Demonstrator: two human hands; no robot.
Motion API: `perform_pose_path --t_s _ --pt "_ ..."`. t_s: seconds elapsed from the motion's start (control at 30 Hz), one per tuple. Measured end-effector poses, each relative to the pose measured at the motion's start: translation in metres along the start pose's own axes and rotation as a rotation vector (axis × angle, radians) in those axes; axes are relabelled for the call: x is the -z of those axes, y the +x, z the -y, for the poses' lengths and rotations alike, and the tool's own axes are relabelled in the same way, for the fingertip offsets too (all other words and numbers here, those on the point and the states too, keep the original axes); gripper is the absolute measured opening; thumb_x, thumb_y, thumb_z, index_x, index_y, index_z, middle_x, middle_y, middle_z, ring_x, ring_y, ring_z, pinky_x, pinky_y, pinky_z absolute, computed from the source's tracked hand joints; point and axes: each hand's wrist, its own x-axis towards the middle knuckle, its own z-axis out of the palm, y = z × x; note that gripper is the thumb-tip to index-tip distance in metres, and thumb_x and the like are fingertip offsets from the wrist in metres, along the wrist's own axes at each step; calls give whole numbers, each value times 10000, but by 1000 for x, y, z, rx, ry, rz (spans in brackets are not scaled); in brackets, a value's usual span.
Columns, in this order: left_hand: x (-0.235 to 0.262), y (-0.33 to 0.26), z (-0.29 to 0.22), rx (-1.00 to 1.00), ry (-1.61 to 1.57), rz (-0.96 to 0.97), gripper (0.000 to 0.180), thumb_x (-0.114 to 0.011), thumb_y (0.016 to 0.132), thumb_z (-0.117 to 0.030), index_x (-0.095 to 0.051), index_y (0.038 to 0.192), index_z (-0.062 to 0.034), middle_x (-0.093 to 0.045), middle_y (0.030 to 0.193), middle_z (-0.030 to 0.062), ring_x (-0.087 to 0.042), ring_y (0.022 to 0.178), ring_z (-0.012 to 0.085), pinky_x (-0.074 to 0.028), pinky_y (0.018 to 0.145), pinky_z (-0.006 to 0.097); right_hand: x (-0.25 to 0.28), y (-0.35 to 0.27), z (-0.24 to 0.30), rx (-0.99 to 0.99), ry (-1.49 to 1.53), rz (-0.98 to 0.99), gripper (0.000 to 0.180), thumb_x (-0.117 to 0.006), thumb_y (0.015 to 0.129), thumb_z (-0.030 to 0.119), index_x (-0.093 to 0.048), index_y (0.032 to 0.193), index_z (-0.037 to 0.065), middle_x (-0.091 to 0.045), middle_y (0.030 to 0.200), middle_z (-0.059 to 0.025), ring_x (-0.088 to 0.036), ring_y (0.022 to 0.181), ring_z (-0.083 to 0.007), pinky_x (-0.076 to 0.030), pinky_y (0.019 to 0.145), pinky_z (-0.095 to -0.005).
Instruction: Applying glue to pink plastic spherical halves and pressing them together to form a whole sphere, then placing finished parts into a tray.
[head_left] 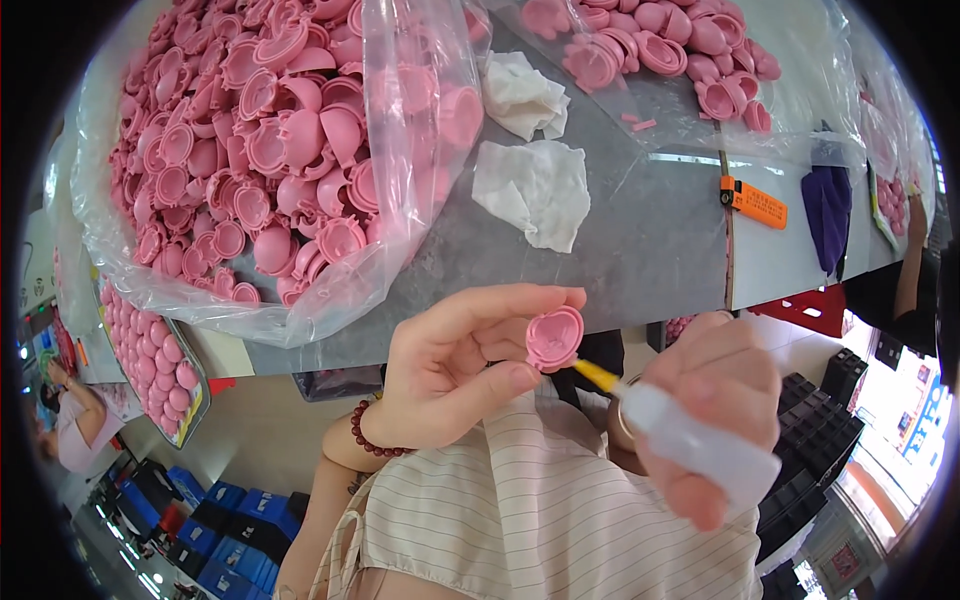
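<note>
My left hand (450, 370) pinches a small pink plastic half-shell (555, 338) between thumb and fingers, its hollow side turned up toward me. Closed around a white squeeze bottle (700, 440) is my right hand (715, 400). The bottle's yellow nozzle (597, 376) points left, its tip at the lower right rim of the shell; whether it touches I cannot tell. Both hands are in front of the table's near edge. A large clear plastic bag (320, 315) full of similar pink shells (300, 140) lies beyond my left hand.
Two crumpled white tissues (530, 195) lie on the grey table (640, 240). More pink shells (660, 50) rest on plastic at the far right, near an orange lighter-like item (755, 203) and a purple cloth (826, 215). A tray of pink pieces (150, 360) stands at left. Blue bins (235, 530) are below.
</note>
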Motion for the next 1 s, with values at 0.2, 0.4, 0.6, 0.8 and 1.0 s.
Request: perform_pose_path --t_s 0.2,0.4,0.6,0.8,1.0 --pt "-3 0 -2 27 -11 -14 410 -530 751 57 -367 1127 48 -426 1164 238 -501 1002 205 -424 846 316 -10 1 9 -56 -111 25 643 -370 775 599 -512 845 -24 -405 599 -48 -404 465 -151 -268 381 -243" --pt "-3 1 -2 23 22 -39 405 -577 734 29 -378 1086 40 -436 1130 280 -542 939 227 -461 809 332 -19 1 8 -79 -85 -169 560 -622 612 528 -618 791 -3 -509 597 -6 -389 439 -104 -259 351 -214" --pt "-3 0 -2 30 4 -55 400 -582 731 29 -386 1080 35 -436 1128 284 -541 939 228 -459 808 335 -12 1 8 -35 -127 29 628 -362 802 562 -518 835 -45 -432 567 -55 -411 440 -151 -274 376 -243" --pt "-3 1 -2 27 3 -49 402 -590 727 24 -389 1075 35 -442 1122 284 -547 927 231 -458 802 332 -18 0 7 -94 -104 -107 558 -609 625 528 -616 803 -1 -485 581 7 -394 446 -106 -259 355 -220" --pt "-2 -1 -3 29 3 -50 394 -590 724 28 -398 1067 37 -450 1115 284 -555 915 231 -460 790 326 -14 -1 4 -3 -92 -82 650 -329 812 562 -524 859 -56 -422 579 -52 -378 441 -134 -232 349 -232"
